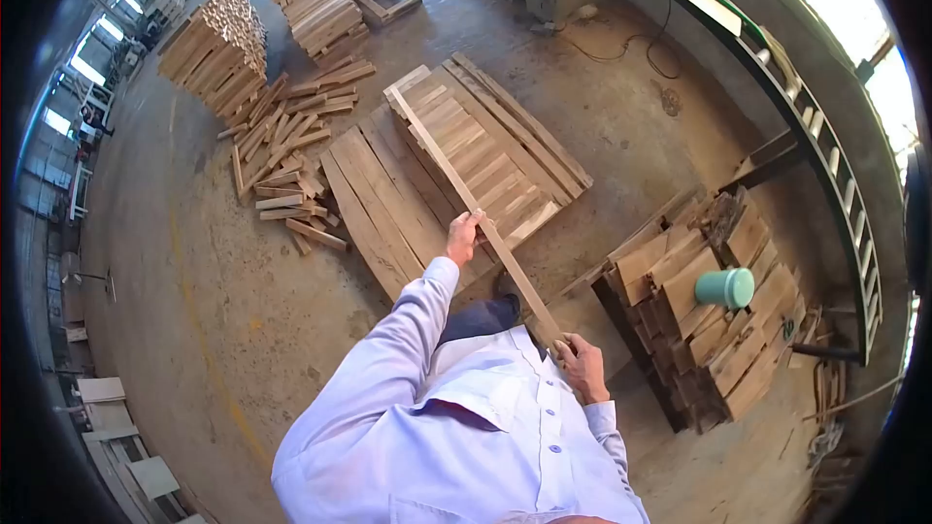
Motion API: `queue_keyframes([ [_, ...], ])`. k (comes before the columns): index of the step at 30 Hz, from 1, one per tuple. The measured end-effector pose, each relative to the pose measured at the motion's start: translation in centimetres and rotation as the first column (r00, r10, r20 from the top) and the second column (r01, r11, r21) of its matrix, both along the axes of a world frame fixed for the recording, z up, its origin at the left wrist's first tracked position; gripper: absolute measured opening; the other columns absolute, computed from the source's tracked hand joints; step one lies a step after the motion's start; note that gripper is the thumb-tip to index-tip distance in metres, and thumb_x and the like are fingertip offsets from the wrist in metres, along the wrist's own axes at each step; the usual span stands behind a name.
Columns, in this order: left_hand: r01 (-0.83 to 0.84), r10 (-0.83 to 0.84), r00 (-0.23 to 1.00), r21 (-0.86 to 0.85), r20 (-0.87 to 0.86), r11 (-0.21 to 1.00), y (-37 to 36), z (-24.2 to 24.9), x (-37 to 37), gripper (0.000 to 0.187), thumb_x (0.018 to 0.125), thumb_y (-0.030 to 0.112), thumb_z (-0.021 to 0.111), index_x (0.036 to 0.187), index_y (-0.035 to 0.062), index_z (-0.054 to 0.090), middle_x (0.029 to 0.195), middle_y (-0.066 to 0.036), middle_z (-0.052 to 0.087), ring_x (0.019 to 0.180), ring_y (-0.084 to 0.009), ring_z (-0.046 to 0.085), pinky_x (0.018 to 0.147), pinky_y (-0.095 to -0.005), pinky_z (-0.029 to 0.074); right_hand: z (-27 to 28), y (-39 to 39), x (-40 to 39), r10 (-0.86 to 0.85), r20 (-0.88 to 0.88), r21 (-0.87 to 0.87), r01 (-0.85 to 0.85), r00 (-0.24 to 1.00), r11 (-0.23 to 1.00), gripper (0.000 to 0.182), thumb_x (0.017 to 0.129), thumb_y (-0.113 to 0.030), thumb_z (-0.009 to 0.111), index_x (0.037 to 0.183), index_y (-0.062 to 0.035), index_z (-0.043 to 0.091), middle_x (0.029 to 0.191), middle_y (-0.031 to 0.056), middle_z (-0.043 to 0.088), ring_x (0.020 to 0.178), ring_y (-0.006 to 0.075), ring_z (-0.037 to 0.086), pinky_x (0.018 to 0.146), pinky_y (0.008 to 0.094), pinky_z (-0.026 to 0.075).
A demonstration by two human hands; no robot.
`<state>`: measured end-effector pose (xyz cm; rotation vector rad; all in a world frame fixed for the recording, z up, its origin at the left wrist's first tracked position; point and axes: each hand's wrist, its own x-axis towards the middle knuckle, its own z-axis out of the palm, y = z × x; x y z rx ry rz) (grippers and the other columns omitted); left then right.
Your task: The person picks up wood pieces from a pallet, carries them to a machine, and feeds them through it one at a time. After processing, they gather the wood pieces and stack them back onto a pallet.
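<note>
A long, narrow wooden plank [515, 270] runs diagonally in front of my body, its far end over a pallet-like stack. My left hand [463, 237] is closed around it near the middle. At the near end, by my shirt, my right hand [581, 365] grips the same plank. Below the far half lies a row of short wooden boards [485, 160], set side by side. They rest on wide wooden planks [374, 184] laid on the floor.
Loose wood pieces [282, 141] lie scattered left of the planks, before a tall wood stack [216, 53]. More stacked boards [316, 15] stand behind. At right, a green container [724, 288] sits on a wood pile [680, 330], beside a roller conveyor [825, 150].
</note>
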<state>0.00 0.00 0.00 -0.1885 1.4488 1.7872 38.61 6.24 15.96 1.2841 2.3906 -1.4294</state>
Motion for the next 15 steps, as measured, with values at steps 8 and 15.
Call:
queue_keyframes([
  [8, 0.005, 0.000, 0.998, -0.100, 0.057, 0.995, 7.1, 0.1, -7.2, 0.021, 0.105, 0.027, 0.057, 0.107, 0.0071, 0.065, 0.098, -0.010, 0.074, 0.084, -0.0229, 0.071, 0.075, -0.0412, 0.061, 1.6, 11.1, -8.2, -0.022, -0.055, 0.063, 0.026, 0.998, 0.998, 0.026, 0.095, -0.025, 0.073, 0.113, -0.0070, 0.075, 0.085, 0.0144, 0.075, 0.074, 0.0243, 0.073, 0.070, 0.0341, 0.055],
  [15, 0.066, -0.070, 0.990, 0.042, 0.120, 0.997, 14.8, 6.0, -7.0, 0.019, 0.099, 0.022, 0.070, 0.109, 0.0084, 0.060, 0.103, -0.010, 0.074, 0.085, -0.0203, 0.071, 0.073, -0.0368, 0.059, 3.7, 19.7, -5.8, -0.143, 0.014, -0.043, 0.143, 0.990, 0.989, 0.027, 0.093, -0.026, 0.075, 0.112, -0.0068, 0.077, 0.081, 0.0084, 0.076, 0.073, 0.0138, 0.070, 0.070, 0.0304, 0.054],
])
